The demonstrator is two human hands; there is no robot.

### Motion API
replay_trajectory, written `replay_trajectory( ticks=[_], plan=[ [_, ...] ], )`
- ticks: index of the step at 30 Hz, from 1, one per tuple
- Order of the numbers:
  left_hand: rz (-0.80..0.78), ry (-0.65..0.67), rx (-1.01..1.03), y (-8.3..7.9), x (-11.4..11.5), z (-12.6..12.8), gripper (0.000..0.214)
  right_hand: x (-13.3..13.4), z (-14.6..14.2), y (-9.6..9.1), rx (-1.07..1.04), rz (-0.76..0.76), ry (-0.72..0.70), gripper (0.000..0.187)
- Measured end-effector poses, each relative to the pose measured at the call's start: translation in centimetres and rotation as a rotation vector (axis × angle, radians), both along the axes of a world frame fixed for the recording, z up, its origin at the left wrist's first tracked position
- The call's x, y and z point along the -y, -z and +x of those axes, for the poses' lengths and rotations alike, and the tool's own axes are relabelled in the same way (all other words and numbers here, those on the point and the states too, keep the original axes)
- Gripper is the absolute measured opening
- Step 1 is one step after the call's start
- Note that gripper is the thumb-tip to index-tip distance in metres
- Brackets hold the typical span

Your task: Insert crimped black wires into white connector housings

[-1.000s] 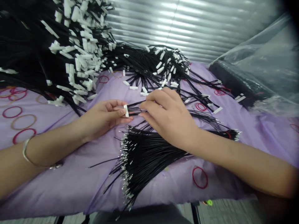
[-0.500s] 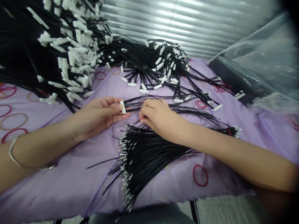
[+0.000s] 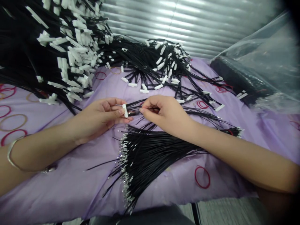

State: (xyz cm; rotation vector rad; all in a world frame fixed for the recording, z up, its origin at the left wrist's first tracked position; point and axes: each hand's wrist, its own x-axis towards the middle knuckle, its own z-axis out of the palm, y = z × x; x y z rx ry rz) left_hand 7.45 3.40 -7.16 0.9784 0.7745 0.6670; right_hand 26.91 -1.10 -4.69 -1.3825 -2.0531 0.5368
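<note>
Between the thumb and fingers of my left hand [image 3: 105,114] is a white plastic connector [image 3: 125,111], with several black wires running out of its right side. My right hand [image 3: 161,109] is just right of the connector, thumb and forefinger pinched on a thin black wire [image 3: 134,113] whose end points at the connector. Whether that wire's tip is inside the connector I cannot tell. Below both hands lies a fanned bundle of loose black wires [image 3: 154,153], their silvery crimped terminals [image 3: 125,168] toward the left.
A large heap of black wires with white connectors [image 3: 77,53] rises at the back left. More connectored wires [image 3: 161,65] lie behind my hands. Red rubber bands [image 3: 202,177] are scattered on the purple cloth [image 3: 178,187]. A clear plastic bag [image 3: 264,62] stands at the right, by a corrugated wall [image 3: 164,22].
My right hand has risen slightly from the loose bundle, its pinch now level with the connector. The left hand and connector have shifted a little right and down.
</note>
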Motion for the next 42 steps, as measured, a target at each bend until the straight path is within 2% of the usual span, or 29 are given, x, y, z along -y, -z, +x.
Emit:
replay_trajectory(
  ticks=[6, 11, 18, 26, 35, 42],
  plan=[
    [0.000, 0.024, 0.021, 0.2, -0.2, -0.3, 0.013, -0.1, -0.2, 0.4, 0.004, 0.051, 0.039, 0.010],
    [0.008, 0.027, 0.030, 0.7, -0.5, -0.4, 0.017, 0.1, -0.3, 0.5, 0.036, 0.104, 0.034, 0.010],
    [0.016, 0.056, 0.022, 0.5, -0.3, -0.4, 0.015, 0.0, -0.4, 0.7, 0.070, 0.188, 0.004, 0.008],
    [0.030, 0.034, -0.005, 0.8, -0.4, -0.3, 0.015, 0.2, -0.5, 1.0, 0.043, 0.210, -0.024, 0.010],
    [0.133, 0.054, -0.078, 1.2, -0.2, 0.1, 0.013, 0.1, -1.8, 1.3, 0.173, 0.136, -0.036, 0.014],
    [0.118, 0.008, -0.053, 1.1, 0.0, 0.4, 0.010, 0.1, -1.9, 1.8, 0.194, 0.187, -0.007, 0.015]
  ],
)
